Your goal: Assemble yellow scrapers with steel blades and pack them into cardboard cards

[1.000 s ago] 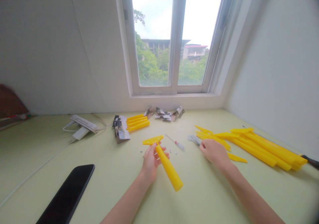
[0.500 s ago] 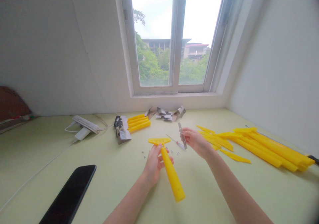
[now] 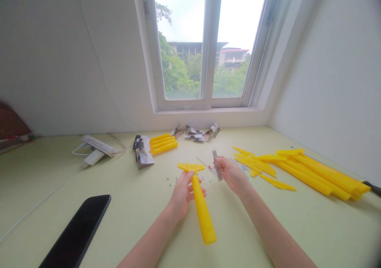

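My left hand (image 3: 182, 192) is closed around the neck of a yellow plastic scraper handle (image 3: 203, 212), its wide triangular head pointing away from me and the thick grip toward me. To the right, my right hand (image 3: 233, 174) pinches a flat grey metal blade (image 3: 217, 165) by its edge, held upright and apart from the scraper. Behind the blade lies a screwdriver (image 3: 205, 163) with a thin shaft, partly hidden by it. Several tiny nuts or screws (image 3: 210, 180) are scattered on the table around my left hand.
Yellow flat pieces (image 3: 256, 162) and long yellow handles (image 3: 315, 172) lie at the right. Further back are yellow handles (image 3: 163, 144) beside crumpled packaging (image 3: 145, 151) and more wrappers (image 3: 196, 134). A power strip (image 3: 98, 145) and a black phone (image 3: 79, 228) sit at the left.
The view has shifted slightly. The scraper's grip end has swung a little to the left, and the blade in my right hand is tilted a bit differently. Both hands keep their holds.
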`<state>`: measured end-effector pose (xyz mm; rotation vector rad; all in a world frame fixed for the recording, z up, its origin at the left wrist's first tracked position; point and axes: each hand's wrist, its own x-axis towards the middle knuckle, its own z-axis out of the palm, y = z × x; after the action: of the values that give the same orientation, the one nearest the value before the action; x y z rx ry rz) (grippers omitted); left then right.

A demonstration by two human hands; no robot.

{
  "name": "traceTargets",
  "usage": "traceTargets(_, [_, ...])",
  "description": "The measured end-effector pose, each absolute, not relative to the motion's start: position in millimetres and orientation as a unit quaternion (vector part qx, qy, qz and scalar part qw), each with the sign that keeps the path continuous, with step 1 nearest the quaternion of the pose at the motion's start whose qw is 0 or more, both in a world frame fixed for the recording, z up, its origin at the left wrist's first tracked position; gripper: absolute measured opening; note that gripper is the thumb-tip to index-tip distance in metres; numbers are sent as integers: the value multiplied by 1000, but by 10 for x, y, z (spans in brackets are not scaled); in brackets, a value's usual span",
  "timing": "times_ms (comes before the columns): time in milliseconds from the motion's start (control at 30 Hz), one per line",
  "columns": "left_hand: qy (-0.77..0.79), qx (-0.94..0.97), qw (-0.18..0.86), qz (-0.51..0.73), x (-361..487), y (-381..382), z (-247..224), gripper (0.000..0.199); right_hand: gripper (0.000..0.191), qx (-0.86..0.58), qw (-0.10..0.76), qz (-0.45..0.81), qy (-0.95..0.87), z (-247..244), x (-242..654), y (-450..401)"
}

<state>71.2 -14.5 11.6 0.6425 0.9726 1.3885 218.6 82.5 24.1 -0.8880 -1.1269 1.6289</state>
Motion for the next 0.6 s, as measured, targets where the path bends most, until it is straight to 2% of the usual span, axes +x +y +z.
traceTargets(100, [427, 286, 617, 596, 720, -157, 130, 30, 14, -366, 455, 655, -480, 261, 2169, 786])
traceTargets(333, [419, 347, 645, 537, 755, -187, 123, 31, 30, -385, 425, 579, -580, 381, 2194, 695])
traceTargets(600, [386, 382, 690, 479, 802, -214, 215, 34, 23, -369, 397, 505, -672, 516, 2153, 553])
